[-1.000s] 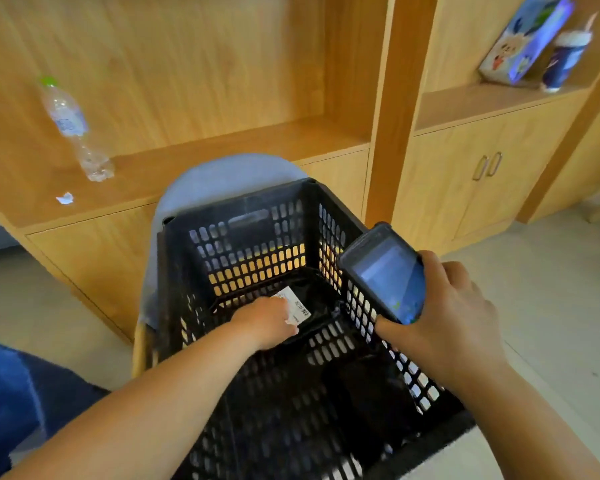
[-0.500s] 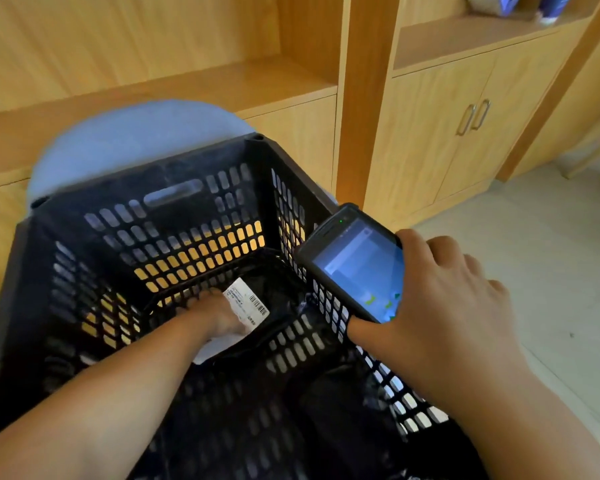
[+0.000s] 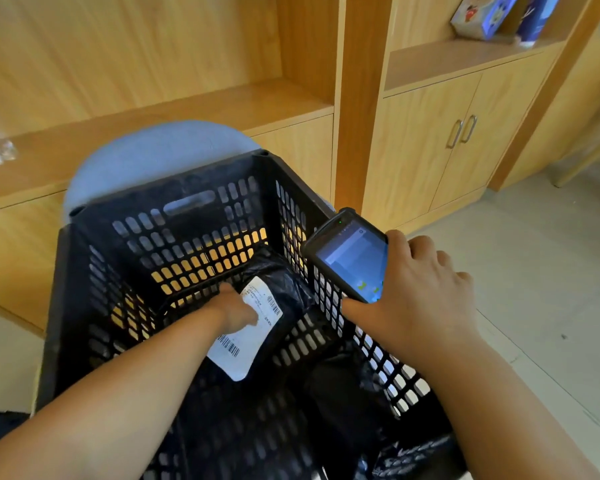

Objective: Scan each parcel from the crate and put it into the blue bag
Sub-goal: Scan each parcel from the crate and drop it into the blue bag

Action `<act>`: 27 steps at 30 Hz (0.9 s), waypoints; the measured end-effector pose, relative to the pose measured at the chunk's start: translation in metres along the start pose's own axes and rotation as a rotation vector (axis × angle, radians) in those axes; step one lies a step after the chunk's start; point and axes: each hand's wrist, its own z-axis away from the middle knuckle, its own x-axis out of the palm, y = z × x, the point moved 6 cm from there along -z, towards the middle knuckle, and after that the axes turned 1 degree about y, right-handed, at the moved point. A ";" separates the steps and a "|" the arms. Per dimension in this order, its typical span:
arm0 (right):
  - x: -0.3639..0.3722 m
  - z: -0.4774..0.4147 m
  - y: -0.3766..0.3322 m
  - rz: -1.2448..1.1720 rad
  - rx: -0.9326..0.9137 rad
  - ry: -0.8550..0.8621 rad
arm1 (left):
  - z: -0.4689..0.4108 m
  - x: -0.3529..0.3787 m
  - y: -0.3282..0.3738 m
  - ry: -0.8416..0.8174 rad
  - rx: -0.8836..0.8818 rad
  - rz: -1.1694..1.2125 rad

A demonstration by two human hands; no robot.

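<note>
While R hand [image 3: 420, 292] wraps fingers round scanner [image 3: 350, 261], L hand [image 3: 236, 311] fingers hold parcel [image 3: 286, 289] in crate [image 3: 174, 190].

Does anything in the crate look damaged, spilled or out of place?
Nothing stands out. The black plastic-wrapped parcel in the black slotted plastic crate is tilted only because the left hand grips it; its white paper label looks intact.

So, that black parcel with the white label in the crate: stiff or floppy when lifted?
Probably floppy: the black parcel is a wrinkled plastic mailer, so it may sag. Likely light, since the left hand alone grips it. The glossy film could be slippery; the white label looks like a better hold.
</note>
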 end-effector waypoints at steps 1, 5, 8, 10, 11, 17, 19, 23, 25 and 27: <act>-0.001 0.002 0.000 -0.016 0.008 0.003 | 0.009 -0.004 0.001 0.007 0.001 0.068; -0.013 0.017 -0.004 -0.095 0.026 0.042 | 0.043 -0.029 -0.001 0.088 0.033 0.336; -0.027 0.033 -0.011 -0.168 0.031 0.064 | 0.075 -0.052 -0.001 0.168 0.080 0.509; -0.039 0.048 -0.018 -0.223 0.018 0.084 | 0.106 -0.073 -0.007 0.226 0.100 0.618; -0.046 0.056 -0.021 -0.249 0.012 0.087 | 0.121 -0.082 -0.012 0.238 0.115 0.667; -0.078 0.108 -0.052 -0.350 -0.052 0.123 | 0.216 -0.123 -0.060 0.327 0.312 0.951; -0.082 0.126 -0.063 -0.374 -0.074 0.118 | 0.246 -0.128 -0.085 0.320 0.351 1.052; -0.084 0.162 -0.089 -0.429 -0.131 0.105 | 0.296 -0.133 -0.146 0.420 0.383 1.185; -0.081 0.180 -0.104 -0.447 -0.165 0.079 | 0.317 -0.130 -0.181 0.465 0.364 1.232; -0.074 0.198 -0.121 -0.477 -0.209 0.049 | 0.333 -0.122 -0.219 0.515 0.312 1.245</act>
